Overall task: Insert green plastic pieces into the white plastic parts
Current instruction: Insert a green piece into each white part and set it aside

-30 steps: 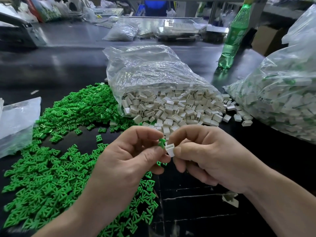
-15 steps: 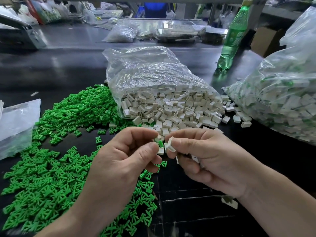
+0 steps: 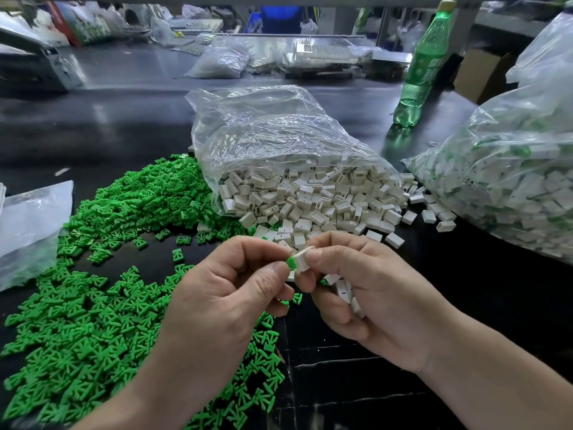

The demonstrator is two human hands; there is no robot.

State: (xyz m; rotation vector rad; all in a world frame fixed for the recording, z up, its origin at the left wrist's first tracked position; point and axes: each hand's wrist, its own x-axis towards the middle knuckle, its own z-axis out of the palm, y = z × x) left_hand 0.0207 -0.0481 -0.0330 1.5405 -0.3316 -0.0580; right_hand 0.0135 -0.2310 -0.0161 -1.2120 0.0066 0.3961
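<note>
My left hand [image 3: 223, 293] pinches a small green piece [image 3: 290, 262] between thumb and forefinger. Its tip meets the open end of a white part [image 3: 302, 259] pinched by my right hand [image 3: 366, 293]. Several more white parts [image 3: 344, 290] lie in my right palm under the curled fingers. A wide heap of loose green pieces [image 3: 93, 305] covers the black table on the left. White parts [image 3: 310, 200] spill from an open clear bag [image 3: 263, 135] just beyond my hands.
A big clear bag of white parts with green showing inside [image 3: 511, 187] fills the right side. A green bottle [image 3: 424, 66] stands behind it. A flat clear bag [image 3: 28, 231] lies at the left edge. More bags and boxes sit at the back.
My hands have shifted slightly and brought the green piece back against the white part's opening; half a second ago the two were a little apart.
</note>
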